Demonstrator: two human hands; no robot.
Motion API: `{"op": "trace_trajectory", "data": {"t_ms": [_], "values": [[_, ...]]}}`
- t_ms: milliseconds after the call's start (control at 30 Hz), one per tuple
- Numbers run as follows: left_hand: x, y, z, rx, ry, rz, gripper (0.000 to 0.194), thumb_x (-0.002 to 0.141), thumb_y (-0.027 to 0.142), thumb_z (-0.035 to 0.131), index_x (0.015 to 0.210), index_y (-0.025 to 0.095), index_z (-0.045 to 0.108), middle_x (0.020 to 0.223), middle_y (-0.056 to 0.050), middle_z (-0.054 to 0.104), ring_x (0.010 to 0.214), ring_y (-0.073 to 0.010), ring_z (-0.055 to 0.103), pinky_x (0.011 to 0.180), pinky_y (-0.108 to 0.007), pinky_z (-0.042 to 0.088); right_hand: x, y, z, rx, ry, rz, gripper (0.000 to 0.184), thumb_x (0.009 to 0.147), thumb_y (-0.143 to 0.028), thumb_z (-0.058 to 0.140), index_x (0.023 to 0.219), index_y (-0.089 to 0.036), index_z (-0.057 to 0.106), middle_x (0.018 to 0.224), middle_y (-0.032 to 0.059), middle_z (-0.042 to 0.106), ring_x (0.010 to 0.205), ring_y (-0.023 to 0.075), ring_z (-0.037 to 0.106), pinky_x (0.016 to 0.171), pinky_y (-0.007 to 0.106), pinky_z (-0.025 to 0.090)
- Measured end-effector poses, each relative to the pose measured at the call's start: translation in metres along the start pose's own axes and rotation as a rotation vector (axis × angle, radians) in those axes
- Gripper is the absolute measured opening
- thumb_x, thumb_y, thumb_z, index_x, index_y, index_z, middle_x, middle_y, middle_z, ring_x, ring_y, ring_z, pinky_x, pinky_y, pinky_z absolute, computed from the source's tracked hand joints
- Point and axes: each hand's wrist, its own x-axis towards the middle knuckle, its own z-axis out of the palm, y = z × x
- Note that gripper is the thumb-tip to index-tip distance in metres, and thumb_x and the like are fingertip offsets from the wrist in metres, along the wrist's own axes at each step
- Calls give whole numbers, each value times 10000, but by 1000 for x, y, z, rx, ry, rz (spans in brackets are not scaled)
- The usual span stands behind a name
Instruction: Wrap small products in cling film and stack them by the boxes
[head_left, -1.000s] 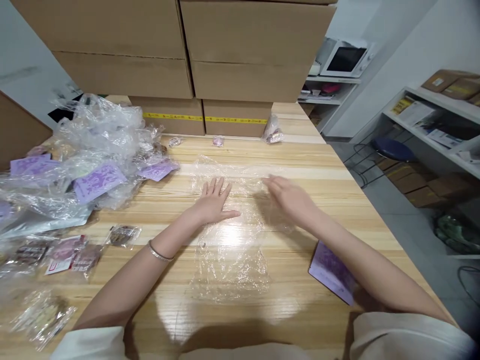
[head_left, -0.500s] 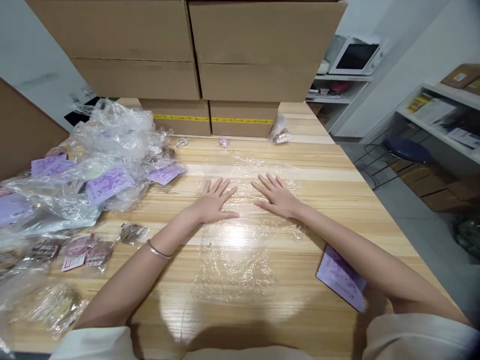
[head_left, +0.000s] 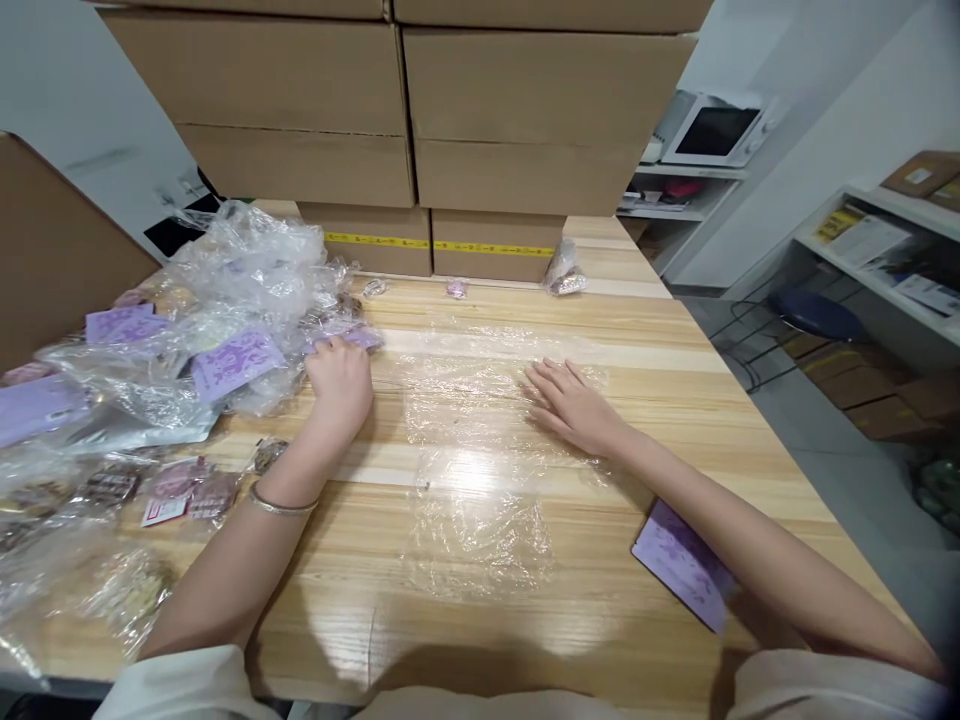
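Observation:
A clear, crinkled plastic sheet (head_left: 480, 520) lies spread on the wooden table. My right hand (head_left: 571, 405) rests flat on its upper right part, fingers stretched out and holding nothing. My left hand (head_left: 340, 385) is off the sheet, at the right edge of a heap of clear plastic bags (head_left: 259, 260). Its fingers are curled closed against a purple printed packet (head_left: 358, 335), and what they may hold is hidden behind the knuckles. Under my right forearm lies another purple packet (head_left: 679, 565).
Cardboard boxes (head_left: 525, 120) are stacked along the back of the table. Small wrapped snacks (head_left: 214, 493) lie at the left, with a small pink one (head_left: 456, 288) and a bagged piece (head_left: 565, 275) near the boxes. To the right are a stool (head_left: 814, 312) and shelves.
My left hand has left the plastic sheet, moved left to the bag heap and curled its fingers. My right hand stays on the sheet. The view has shifted slightly.

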Motion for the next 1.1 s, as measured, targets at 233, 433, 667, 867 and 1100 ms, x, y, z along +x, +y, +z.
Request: {"op": "trace_trajectory", "data": {"t_ms": [233,433,667,867,1100], "values": [[18,-10,18,0,86,7,433,878,50,289,1020,15,695,1142,-297,599,1116,-408,514,827,-496,446,-98,-53,-46,-242,-90,369,618,910,-510,437,1290,-36,554,1258,257,603,1165,399,567,942,524,474],[4,0,-24,-101,226,70,345,894,204,396,969,69,705,1104,-235,610,1085,-386,546,888,-477,426,-160,-71,-18,-293,-318,560,670,733,-312,529,1344,-38,509,1380,290,516,1190,464,536,837,566,506],[-29,21,-74,-696,89,223,269,902,375,496,791,165,620,775,-71,637,719,-207,587,651,-310,433,-159,-69,-9,-354,-149,326,641,667,-100,493,1302,-14,518,1196,239,639,1122,361,612,913,447,523],[-37,74,-6,-1368,-577,166,250,919,397,509,841,169,574,768,-50,636,629,-144,582,550,-263,450,-162,-76,-19,-317,-42,340,615,735,-126,463,1346,-59,489,1260,224,627,1168,343,597,914,444,527],[-52,86,27,-859,-163,480,539,908,311,570,1392,133,412,1309,-195,517,1233,-332,492,1019,-526,425,-176,-71,-22,-360,-213,605,580,766,-145,467,1317,38,487,1136,314,650,939,389,671,705,457,543]]}}
